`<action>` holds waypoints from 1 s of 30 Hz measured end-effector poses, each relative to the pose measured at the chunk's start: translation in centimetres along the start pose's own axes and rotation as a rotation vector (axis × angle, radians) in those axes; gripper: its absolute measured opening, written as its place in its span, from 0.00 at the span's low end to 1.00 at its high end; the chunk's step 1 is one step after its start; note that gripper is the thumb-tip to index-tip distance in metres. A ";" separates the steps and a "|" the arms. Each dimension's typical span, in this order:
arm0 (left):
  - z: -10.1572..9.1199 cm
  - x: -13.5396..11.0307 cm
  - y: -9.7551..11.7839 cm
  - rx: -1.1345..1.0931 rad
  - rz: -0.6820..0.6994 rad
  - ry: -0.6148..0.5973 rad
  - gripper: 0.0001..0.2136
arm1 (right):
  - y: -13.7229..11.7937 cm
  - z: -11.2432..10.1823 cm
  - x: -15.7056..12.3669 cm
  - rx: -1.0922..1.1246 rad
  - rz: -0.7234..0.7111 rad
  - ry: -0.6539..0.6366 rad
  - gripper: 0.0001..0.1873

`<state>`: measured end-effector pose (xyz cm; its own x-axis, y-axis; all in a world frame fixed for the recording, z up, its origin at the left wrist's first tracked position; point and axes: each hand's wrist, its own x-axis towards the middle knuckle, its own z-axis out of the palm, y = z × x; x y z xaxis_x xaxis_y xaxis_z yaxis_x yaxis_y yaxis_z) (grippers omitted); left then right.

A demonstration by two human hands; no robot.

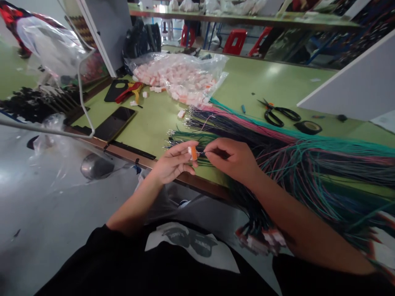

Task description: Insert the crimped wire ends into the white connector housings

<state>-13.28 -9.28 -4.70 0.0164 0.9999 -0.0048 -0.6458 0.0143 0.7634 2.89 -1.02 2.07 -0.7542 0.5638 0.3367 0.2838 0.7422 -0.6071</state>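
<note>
My left hand (174, 162) pinches a small white and orange connector (193, 153) just above the table's near edge. My right hand (232, 158) is closed in a pinch on a thin wire (202, 153) whose metal tip meets the connector. Under and behind both hands lies a big bundle of coloured wires (277, 148), green, pink, black and blue, with metal-tipped ends fanned out to the left. Finished wires with connectors (262, 240) hang off the table edge below my right forearm.
A clear plastic bag of white and orange connectors (182, 76) lies on the green table (154, 123), with loose ones beside it. A dark phone (115, 122), scissors (279, 113), a tape roll (307, 127) and a red and yellow tool (131, 91) also lie there.
</note>
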 end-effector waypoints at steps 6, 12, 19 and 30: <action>0.2 0.1 -0.1 0.059 0.019 0.008 0.17 | 0.2 0.6 -0.2 -0.104 -0.003 -0.008 0.05; 0.3 0.1 -0.2 0.058 0.024 0.016 0.17 | 0.5 0.9 -0.2 -0.167 -0.002 -0.022 0.06; 0.5 0.2 -0.3 0.031 0.042 0.019 0.17 | 0.4 1.1 -0.2 -0.216 -0.012 -0.037 0.05; 0.4 0.4 -0.7 0.075 0.075 0.035 0.18 | 0.4 1.3 -0.2 -0.278 -0.013 -0.094 0.06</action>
<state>-12.52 -8.94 -4.93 -0.0571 0.9978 0.0325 -0.5853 -0.0598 0.8086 2.40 -1.28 0.85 -0.8068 0.5270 0.2671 0.4153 0.8274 -0.3782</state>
